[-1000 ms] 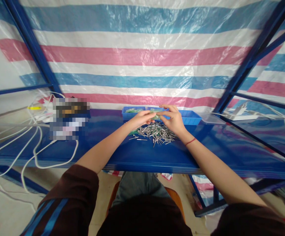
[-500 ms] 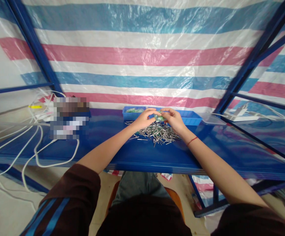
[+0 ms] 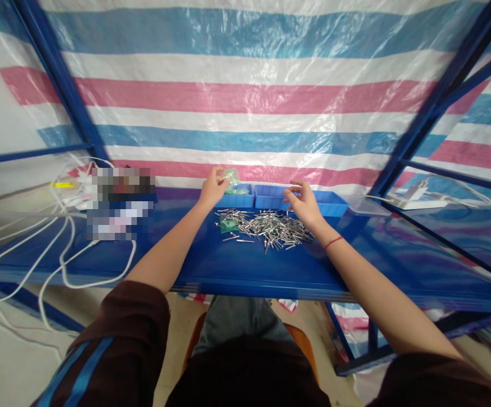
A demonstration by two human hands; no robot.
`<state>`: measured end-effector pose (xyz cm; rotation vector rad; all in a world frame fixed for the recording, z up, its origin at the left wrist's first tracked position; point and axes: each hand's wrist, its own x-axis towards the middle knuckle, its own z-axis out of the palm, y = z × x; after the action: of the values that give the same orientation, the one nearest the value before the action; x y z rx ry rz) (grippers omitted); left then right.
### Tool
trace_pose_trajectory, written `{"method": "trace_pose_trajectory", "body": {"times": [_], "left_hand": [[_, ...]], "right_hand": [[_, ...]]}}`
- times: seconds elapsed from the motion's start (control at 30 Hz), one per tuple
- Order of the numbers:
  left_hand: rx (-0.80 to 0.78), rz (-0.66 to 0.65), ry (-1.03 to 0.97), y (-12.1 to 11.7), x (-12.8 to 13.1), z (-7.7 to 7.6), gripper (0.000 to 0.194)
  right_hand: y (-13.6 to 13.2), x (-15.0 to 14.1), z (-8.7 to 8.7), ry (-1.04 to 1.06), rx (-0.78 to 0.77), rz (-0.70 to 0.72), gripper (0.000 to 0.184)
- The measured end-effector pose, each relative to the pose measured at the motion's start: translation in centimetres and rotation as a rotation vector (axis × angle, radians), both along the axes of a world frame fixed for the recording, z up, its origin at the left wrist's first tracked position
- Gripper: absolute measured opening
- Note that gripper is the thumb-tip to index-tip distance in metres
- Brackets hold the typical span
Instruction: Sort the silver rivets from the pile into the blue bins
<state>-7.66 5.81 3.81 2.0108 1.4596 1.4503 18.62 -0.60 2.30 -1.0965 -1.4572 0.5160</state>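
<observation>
My left hand pinches a small green-tinted clear plastic bag above the left blue bin. More green bags lie in that bin. Over the second blue bin, my right hand hovers with its fingers apart and slightly curled, holding nothing. A heap of metal pop rivets is spread on the blue tabletop in front of the bins. At the heap's left side a green bag lies partly under the rivets.
White cables loop over the table's left part beside a blurred-out patch. A clear plastic lid or tray and a white power strip are on the right. Blue metal posts frame the table; a striped sheet hangs behind.
My hands, which were together at a green bag over the rivets, have parted. The left carried the bag leftward above the left bin; the right let go and opened.
</observation>
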Motion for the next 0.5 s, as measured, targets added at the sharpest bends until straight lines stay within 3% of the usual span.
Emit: {"method": "trace_pose_trajectory", "body": {"times": [0.1, 0.23, 0.4, 0.5], "left_hand": [[-0.076, 0.144, 0.266, 0.3, -1.7, -0.4, 0.037], [-0.161, 0.153, 0.495, 0.4, -1.9, -0.7, 0.028], [-0.065, 0.157, 0.545, -0.1, -1.2, -1.1, 0.030], [-0.050, 0.022, 0.626, -0.3, -0.7, -1.7, 0.044]], "right_hand": [[0.5, 0.8, -0.2, -0.004, -0.041, -0.047, 0.042], [1.1, 1.9, -0.2, -0.118, -0.006, -0.150, 0.037], [1.0, 3.4, -0.3, -0.595, 0.051, -0.338, 0.036], [0.8, 3.8, -0.8, -0.867, 0.048, -0.378, 0.044]]}}
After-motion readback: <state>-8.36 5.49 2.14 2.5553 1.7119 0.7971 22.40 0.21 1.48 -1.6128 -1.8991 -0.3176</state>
